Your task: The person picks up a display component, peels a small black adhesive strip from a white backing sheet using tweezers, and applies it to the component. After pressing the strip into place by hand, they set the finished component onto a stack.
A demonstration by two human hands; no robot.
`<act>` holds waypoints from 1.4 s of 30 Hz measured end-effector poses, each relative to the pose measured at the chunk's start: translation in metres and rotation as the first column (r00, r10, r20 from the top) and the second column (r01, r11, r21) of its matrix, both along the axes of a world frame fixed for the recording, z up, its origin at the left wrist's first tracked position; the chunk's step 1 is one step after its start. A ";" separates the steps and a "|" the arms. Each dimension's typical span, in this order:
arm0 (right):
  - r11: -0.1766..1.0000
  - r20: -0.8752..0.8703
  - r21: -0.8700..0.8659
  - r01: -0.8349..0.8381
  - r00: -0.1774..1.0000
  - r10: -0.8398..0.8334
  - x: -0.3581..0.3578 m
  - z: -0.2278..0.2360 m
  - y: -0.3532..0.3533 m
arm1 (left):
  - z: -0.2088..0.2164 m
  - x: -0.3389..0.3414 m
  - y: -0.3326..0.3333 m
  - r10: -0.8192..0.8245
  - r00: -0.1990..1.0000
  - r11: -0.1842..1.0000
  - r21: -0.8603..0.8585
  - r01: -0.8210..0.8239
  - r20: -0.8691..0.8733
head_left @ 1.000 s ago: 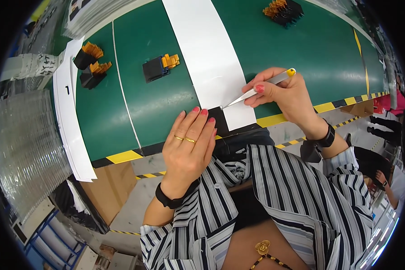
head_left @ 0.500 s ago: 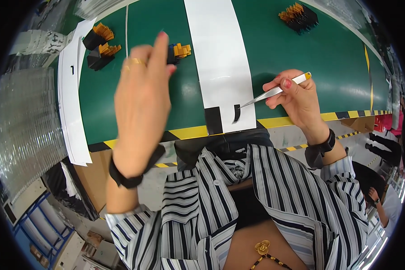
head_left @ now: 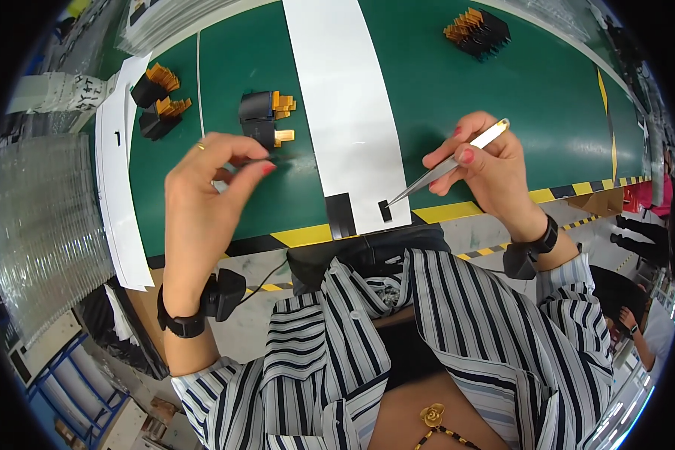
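Note:
My right hand (head_left: 499,172) grips a pair of metal tweezers (head_left: 438,169) with a pale handle. Their tips meet a small black strip (head_left: 385,212) on the white paper strip (head_left: 349,120) at the near edge. Over the green mat, my left hand (head_left: 202,191) is pinched, thumb against forefinger; a thin dark sliver seems to show at the fingertips, too small to name. Just beyond it lie flat black pieces with orange-gold ribbon tabs (head_left: 259,107). A larger black patch (head_left: 340,216) sits at the paper's near left corner.
More black pieces with orange tabs stand in stacks at the left (head_left: 157,120) and far right (head_left: 487,34). White sheets (head_left: 120,180) hang over the left edge. Yellow-black tape (head_left: 446,213) lines the near table edge. Clear plastic trays (head_left: 49,217) are piled at far left.
My left hand has drawn back toward me from the tabbed black pieces and closed into a pinch, uncovering them. The tweezer tips have come nearer to me, still at the small black strip.

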State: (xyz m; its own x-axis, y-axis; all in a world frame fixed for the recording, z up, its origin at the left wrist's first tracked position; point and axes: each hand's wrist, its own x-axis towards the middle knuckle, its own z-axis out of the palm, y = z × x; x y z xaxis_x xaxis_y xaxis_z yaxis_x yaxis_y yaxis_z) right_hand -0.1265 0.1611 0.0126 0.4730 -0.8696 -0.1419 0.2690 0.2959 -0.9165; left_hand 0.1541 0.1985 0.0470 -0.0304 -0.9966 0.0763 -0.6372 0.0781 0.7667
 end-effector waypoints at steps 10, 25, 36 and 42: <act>0.831 0.212 -0.497 0.248 0.964 -0.161 0.009 0.029 -0.063 | -0.005 -0.043 -0.086 0.068 0.514 0.992 0.114 0.059 -0.855; 0.828 0.182 -0.496 0.260 0.964 -0.193 0.013 0.018 -0.062 | -0.012 -0.060 -0.075 0.130 0.497 0.980 0.189 0.068 -0.858; 0.815 0.183 -0.499 0.295 0.955 -0.234 0.011 0.014 -0.066 | -0.016 -0.060 -0.071 0.119 0.509 0.972 0.204 0.115 -0.853; 0.815 0.191 -0.482 0.322 0.946 -0.260 0.012 0.013 -0.066 | -0.016 -0.062 -0.071 0.143 0.500 0.969 0.224 0.107 -0.854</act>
State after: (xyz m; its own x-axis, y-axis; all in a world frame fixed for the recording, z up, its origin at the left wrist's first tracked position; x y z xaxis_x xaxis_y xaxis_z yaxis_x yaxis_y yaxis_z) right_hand -0.1147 0.0948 0.0259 0.1724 -0.9052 0.3884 0.3776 -0.3035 -0.8748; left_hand 0.0919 0.1272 0.0309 -0.0559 -0.9852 -0.1619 0.3491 -0.1712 0.9213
